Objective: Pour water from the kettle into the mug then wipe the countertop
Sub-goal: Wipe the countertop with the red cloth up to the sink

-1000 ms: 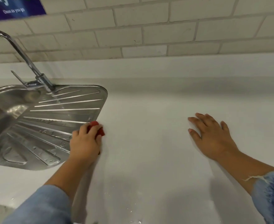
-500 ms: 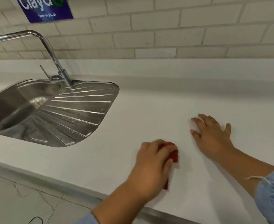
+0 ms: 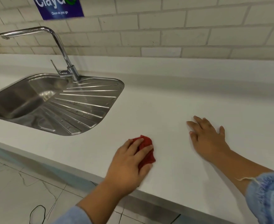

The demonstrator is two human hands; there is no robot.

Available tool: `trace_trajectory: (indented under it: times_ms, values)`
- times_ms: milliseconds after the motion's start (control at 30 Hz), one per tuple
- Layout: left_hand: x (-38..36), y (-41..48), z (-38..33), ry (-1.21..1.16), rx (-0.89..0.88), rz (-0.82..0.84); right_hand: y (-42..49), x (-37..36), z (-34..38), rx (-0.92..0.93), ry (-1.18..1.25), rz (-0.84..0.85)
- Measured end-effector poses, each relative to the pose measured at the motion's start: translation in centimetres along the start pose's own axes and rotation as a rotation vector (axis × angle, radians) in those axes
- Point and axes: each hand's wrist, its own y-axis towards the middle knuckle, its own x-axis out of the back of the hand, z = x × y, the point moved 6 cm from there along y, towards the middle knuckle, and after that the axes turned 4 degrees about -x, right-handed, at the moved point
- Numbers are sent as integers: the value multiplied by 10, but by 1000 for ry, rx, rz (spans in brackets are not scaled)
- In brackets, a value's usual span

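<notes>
Wall sign (image 3: 60,8): "Clean as you go".

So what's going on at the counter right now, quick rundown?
Left hand pressing red cloth on counter. Right hand flat, empty. No kettle or mug in view. Nothing in the way.

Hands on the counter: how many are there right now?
2. The left hand presses a red cloth near the countertop front edge; the right hand lies flat, empty, to its right.

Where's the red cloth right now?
In the head view, the red cloth sits under the left hand near the countertop's front edge, right of the sink and left of the flat right hand.
</notes>
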Motion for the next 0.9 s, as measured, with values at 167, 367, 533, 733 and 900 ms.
trace_trajectory:
  times_ms: [167, 367, 533, 733, 900]
  values:
    - [31, -3, 97, 68, 187, -114, -3, 0, -1, 1, 9, -6]
    - [46, -21, 219, 132, 686, -45, -5, 1, -1, -2, 5, -6]
    - [57, -7, 194, 35, 665, -298, -3, -1, -2, -5, 7, -1]
    - [30, 59, 41, -72, 186, -266, -1, 0, -2, -6, 23, -10]
    - [-9, 70, 11, 50, 54, -128, -1, 1, -2, -12, 17, -9]
